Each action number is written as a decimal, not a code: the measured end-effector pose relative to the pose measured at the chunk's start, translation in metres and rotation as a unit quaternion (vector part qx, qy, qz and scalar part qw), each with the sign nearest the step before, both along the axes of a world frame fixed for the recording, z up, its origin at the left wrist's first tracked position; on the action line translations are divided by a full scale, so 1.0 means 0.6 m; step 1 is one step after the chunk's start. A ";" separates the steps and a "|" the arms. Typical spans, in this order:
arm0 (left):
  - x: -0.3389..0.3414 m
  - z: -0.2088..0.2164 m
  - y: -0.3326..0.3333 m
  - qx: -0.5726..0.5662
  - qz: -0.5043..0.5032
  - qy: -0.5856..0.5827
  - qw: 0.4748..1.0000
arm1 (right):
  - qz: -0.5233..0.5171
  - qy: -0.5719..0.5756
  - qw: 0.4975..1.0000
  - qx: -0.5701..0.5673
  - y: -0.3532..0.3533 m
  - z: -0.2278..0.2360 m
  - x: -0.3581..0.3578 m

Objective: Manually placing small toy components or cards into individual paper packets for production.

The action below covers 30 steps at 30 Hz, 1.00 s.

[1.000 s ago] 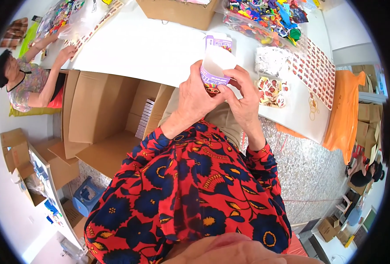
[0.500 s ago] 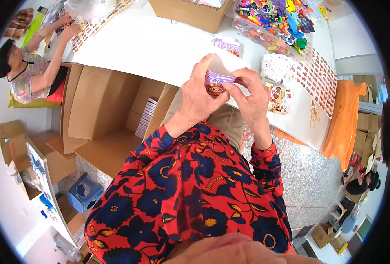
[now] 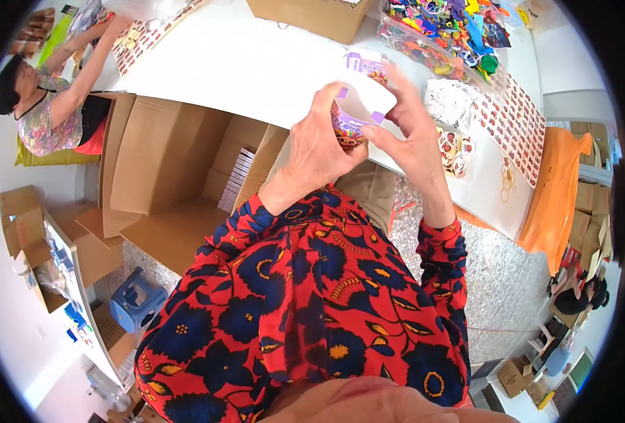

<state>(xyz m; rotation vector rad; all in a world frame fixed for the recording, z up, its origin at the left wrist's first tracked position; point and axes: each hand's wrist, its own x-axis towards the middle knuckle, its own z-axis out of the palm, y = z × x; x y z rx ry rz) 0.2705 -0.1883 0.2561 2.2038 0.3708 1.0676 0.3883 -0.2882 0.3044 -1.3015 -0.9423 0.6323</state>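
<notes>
Clasping a purple carton (image 3: 348,128), left fingers (image 3: 324,102) curl inward while loosely spread right fingers (image 3: 405,99) touch its edge.

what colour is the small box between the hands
The small box is purple and white with a multicoloured print, seen in the head view.

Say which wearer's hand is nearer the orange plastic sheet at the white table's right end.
Right. The right hand is left of the sheet; the left hand is farther left, beyond the held purple-and-white cardboard carton.
</notes>
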 end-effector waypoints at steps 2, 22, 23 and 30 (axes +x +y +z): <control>-0.004 0.016 -0.008 -0.041 0.039 0.060 0.997 | 0.053 -0.036 0.996 -0.057 -0.003 -0.003 0.006; -0.011 0.010 -0.018 0.002 0.014 0.127 0.992 | 0.024 -0.039 0.991 -0.122 -0.014 -0.010 0.006; -0.009 0.011 -0.019 0.010 0.015 0.118 0.993 | 0.007 -0.047 0.990 -0.130 -0.015 -0.012 0.006; -0.010 0.000 -0.020 -0.003 0.018 0.111 0.994 | -0.017 -0.200 0.972 -0.125 -0.017 -0.002 -0.009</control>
